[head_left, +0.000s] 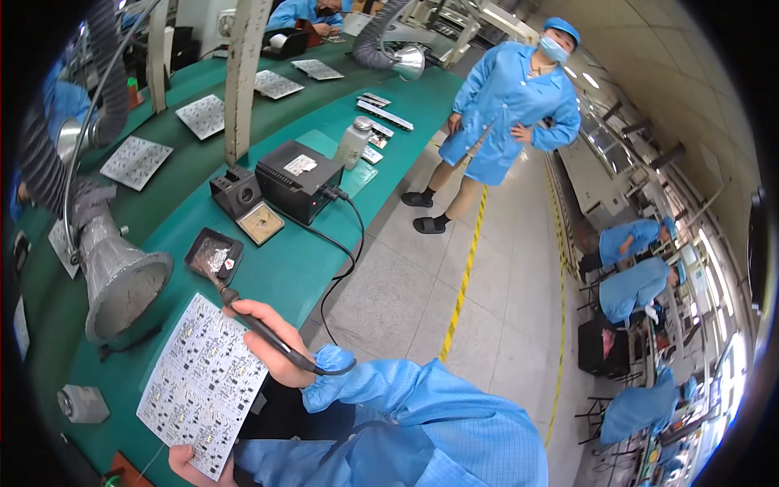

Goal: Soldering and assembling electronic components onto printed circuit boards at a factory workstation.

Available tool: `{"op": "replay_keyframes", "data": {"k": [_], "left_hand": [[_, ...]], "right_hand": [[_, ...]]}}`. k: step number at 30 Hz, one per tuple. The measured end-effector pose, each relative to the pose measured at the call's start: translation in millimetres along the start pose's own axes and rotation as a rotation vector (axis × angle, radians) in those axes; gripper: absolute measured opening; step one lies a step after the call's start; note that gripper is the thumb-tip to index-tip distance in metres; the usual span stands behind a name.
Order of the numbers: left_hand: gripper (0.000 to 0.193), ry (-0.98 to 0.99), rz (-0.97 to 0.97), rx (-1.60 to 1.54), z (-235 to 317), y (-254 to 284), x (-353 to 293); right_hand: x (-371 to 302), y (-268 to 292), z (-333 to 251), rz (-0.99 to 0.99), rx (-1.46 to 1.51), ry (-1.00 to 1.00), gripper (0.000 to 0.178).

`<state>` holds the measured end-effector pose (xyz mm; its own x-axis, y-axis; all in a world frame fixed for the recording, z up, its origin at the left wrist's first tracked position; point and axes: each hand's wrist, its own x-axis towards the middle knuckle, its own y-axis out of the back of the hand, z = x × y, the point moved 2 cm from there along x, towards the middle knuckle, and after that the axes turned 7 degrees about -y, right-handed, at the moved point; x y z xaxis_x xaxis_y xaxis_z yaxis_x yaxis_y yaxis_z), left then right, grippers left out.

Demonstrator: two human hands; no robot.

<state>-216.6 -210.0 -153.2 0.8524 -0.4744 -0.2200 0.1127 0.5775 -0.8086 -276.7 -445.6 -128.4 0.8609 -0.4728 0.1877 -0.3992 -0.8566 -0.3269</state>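
My right hand is closed round a black soldering iron, its tip end over the near side of a small black tray with silvery scraps in it. Below it lies a white circuit board dotted with many small parts, tilted across the bench edge. At the board's near corner, my left hand grips it, thumb on top and the other fingers mostly hidden underneath. Close to that thumb runs a thin wire. The iron's cable leads back to a black soldering station.
An iron stand with a sponge sits by the station, beside a capped bottle. A metal fume hood hangs at left above a small clear bottle. More boards line the belt. A person in blue stands across the aisle.
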Motion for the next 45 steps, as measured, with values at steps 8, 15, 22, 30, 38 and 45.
{"op": "replay_keyframes", "data": {"k": [8, 15, 22, 30, 38, 45], "left_hand": [[0.076, 0.051, -0.174, 0.06, 7.6, 9.1, 4.5], [0.075, 0.05, -0.149, 0.141, 8.8, 4.1, -2.5], [0.074, 0.009, -0.142, 0.215, 12.0, -14.2, 5.7], [0.074, -0.022, -0.092, 0.323, 18.9, -26.1, -6.6], [0.077, -0.032, -0.162, 0.158, 38.0, -1.5, -23.2], [0.062, -0.06, -0.182, -0.005, 23.5, -33.9, -39.9]], "right_hand": [[-5.0, -4.9, -9.6, -0.002, -0.159, 0.071, 0.041], [-20.9, -7.8, -21.2, 0.022, -0.179, 0.183, 0.04], [-28.7, -4.4, -27.6, 0.031, -0.125, 0.209, 0.037], [-41.8, 2.1, -39.2, 0.023, -0.029, 0.247, 0.033], [-38.2, -11.7, -28.7, -0.037, -0.076, 0.253, 0.033], [-40.7, -10.0, -32.4, 0.102, -0.108, 0.081, 0.035]]}}
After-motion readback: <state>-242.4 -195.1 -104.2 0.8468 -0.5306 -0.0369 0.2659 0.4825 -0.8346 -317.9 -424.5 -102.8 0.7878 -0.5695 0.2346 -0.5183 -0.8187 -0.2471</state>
